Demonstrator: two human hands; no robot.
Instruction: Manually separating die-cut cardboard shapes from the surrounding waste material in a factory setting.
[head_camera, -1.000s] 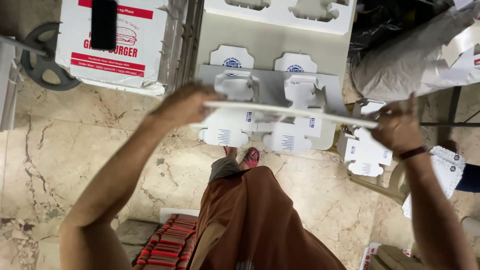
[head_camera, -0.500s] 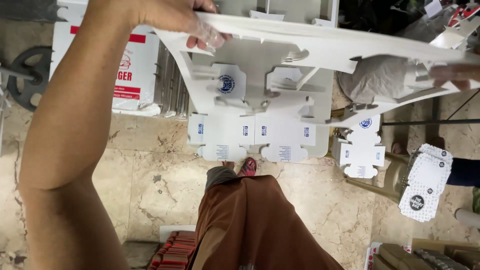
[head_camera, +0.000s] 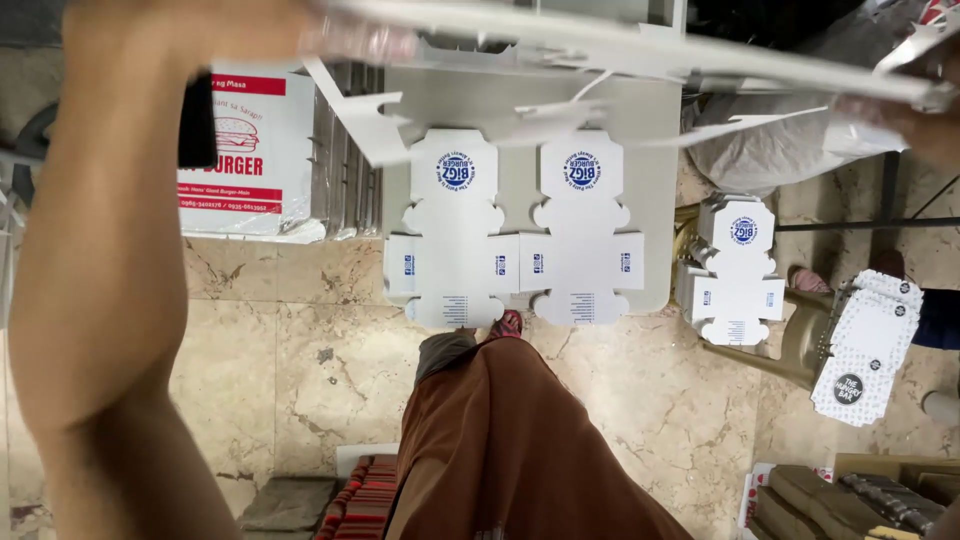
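Observation:
My left hand (head_camera: 250, 25) is raised to the top left, close to the camera and blurred, and grips one end of a large white die-cut cardboard sheet (head_camera: 620, 45). My right hand (head_camera: 925, 125) holds the other end at the top right edge. The sheet spans the top of the view, with cut flaps hanging from it. Below it, two flat white box blanks (head_camera: 455, 230) (head_camera: 583, 230) with blue round prints lie side by side on a grey board stack (head_camera: 655, 150).
A stack of the same blanks (head_camera: 738, 270) rests on a stool to the right, with another stack bearing a black round mark (head_camera: 865, 345) beside it. A red-and-white printed carton (head_camera: 250, 150) stands at the left. My brown-clad legs (head_camera: 500, 450) stand on a marble floor (head_camera: 300, 370).
Both hands lifted the white sheet from about waist height up toward the camera. The two box blanks stayed behind on the grey stack and now show fully.

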